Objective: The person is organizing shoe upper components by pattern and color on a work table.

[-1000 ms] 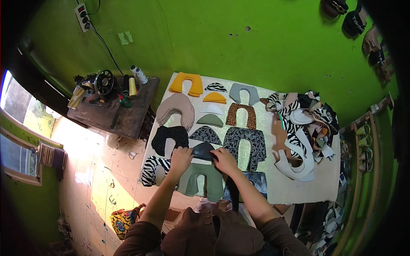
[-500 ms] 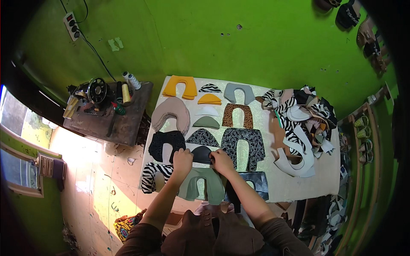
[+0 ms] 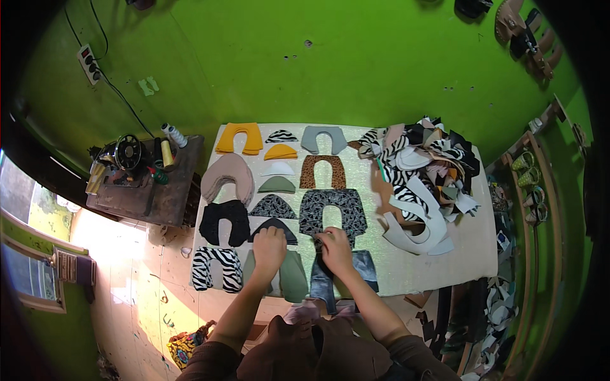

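Observation:
My left hand [image 3: 269, 246] rests flat on a small dark half-round cut piece [image 3: 274, 228] and the olive green U-shaped piece [image 3: 284, 274] below it. My right hand [image 3: 333, 249] presses its fingers on the lower edge of the dark speckled U-shaped piece [image 3: 333, 211], above a blue denim piece [image 3: 365, 270]. Both lie on a pale work table [image 3: 432, 267] covered with rows of cut shoe-upper pieces: a black one [image 3: 223, 222], a zebra one [image 3: 216, 268], a beige one [image 3: 227, 174], a yellow one [image 3: 239, 138], a leopard one [image 3: 323, 171] and a grey one [image 3: 323, 138].
A heap of mixed offcuts [image 3: 422, 174] fills the table's right half. A sewing machine [image 3: 127, 152] with thread cones [image 3: 171, 136] stands on a dark side table at the left. Green wall behind, shoe racks [image 3: 534, 184] at the right, a power strip [image 3: 88, 60] upper left.
My head view has shifted, so the table sits lower in the picture. Both hands stay on the same pieces near the table's front, with only slight movement.

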